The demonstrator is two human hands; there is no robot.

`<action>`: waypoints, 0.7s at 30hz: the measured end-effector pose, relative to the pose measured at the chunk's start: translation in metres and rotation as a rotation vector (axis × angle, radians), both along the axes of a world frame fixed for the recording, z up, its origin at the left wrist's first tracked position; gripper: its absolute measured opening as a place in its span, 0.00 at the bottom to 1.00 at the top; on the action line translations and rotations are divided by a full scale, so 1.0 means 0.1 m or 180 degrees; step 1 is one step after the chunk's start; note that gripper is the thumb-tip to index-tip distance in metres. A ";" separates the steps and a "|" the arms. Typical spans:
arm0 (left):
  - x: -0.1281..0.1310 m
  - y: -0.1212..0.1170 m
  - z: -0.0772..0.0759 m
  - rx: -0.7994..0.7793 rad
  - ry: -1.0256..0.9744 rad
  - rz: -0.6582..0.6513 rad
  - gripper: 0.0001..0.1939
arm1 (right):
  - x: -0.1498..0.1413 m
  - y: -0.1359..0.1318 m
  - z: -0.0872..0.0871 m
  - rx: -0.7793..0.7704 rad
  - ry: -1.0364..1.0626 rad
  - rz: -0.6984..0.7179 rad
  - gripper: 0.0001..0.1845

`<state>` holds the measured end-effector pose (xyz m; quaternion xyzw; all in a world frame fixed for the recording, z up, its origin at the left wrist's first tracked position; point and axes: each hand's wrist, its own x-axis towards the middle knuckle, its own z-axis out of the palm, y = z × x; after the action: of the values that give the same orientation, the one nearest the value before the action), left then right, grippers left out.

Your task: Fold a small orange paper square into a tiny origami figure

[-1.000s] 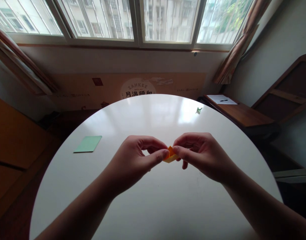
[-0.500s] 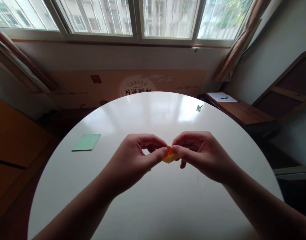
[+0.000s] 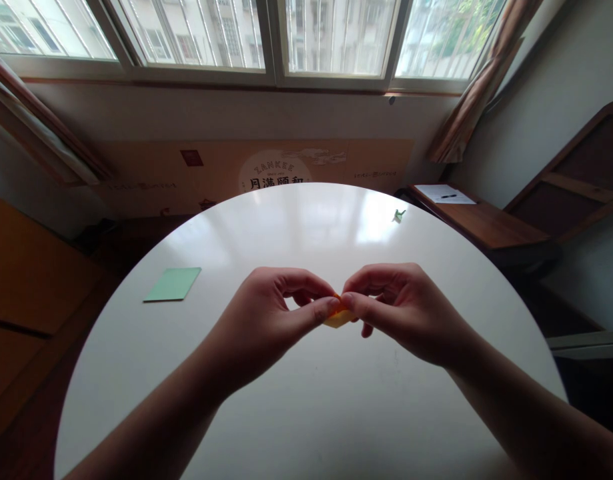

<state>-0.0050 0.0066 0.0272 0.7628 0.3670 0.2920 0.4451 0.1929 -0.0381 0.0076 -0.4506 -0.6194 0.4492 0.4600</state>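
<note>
Between my two hands is a small folded piece of orange-yellow paper [image 3: 339, 319], held above the white table. My left hand [image 3: 281, 303] pinches its left side with thumb and forefinger. From the other side, the thumb and fingers of my right hand [image 3: 393, 303] pinch it too. Both thumb tips nearly meet over the paper and cover most of its upper part; its lower pale-yellow edge shows beneath them. The far fingers of both hands are partly hidden.
On the round white table [image 3: 306, 400], a stack of green square paper [image 3: 173, 285] lies at the left. A tiny green folded paper figure [image 3: 399, 215] sits near the far right edge. Beyond it, a wooden side table [image 3: 506, 223] bears a white sheet [image 3: 443, 194] with a pen.
My thumbs have drawn slightly closer together over the orange-yellow paper, so less of its upper part shows. Everything else stays in place.
</note>
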 end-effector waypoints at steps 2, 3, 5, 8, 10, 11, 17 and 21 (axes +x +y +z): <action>0.00 -0.01 0.01 0.0012 0.0011 -0.0008 0.06 | 0.00 0.00 0.00 -0.0009 -0.0004 -0.0003 0.03; 0.01 -0.01 0.01 0.0002 0.0013 -0.0006 0.06 | 0.00 0.00 0.00 -0.0007 -0.0005 -0.0006 0.03; 0.01 -0.01 0.01 -0.0073 -0.0010 0.0007 0.06 | 0.00 0.00 0.00 0.0007 -0.0003 -0.0010 0.03; 0.00 0.02 -0.01 -0.0329 -0.0084 0.0031 0.06 | 0.01 0.01 -0.01 0.0055 0.0077 0.0032 0.04; -0.01 0.04 -0.03 -0.0532 -0.0191 0.0094 0.06 | 0.02 0.01 -0.02 0.0108 0.0197 0.0095 0.05; -0.01 0.05 -0.04 -0.0621 -0.0265 0.0135 0.06 | 0.03 0.01 -0.03 0.0136 0.0259 0.0116 0.06; -0.03 0.08 -0.07 -0.0925 -0.0896 0.0371 0.03 | 0.03 0.01 -0.07 0.0203 0.0343 0.0095 0.15; -0.02 0.07 -0.09 -0.1010 -0.1173 0.0442 0.03 | 0.01 0.03 -0.10 0.0077 0.0393 0.0092 0.13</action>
<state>-0.0074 0.0135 0.0184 0.5903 0.3724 0.3948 0.5975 0.1940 -0.0347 -0.0026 -0.4074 -0.6017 0.4752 0.4962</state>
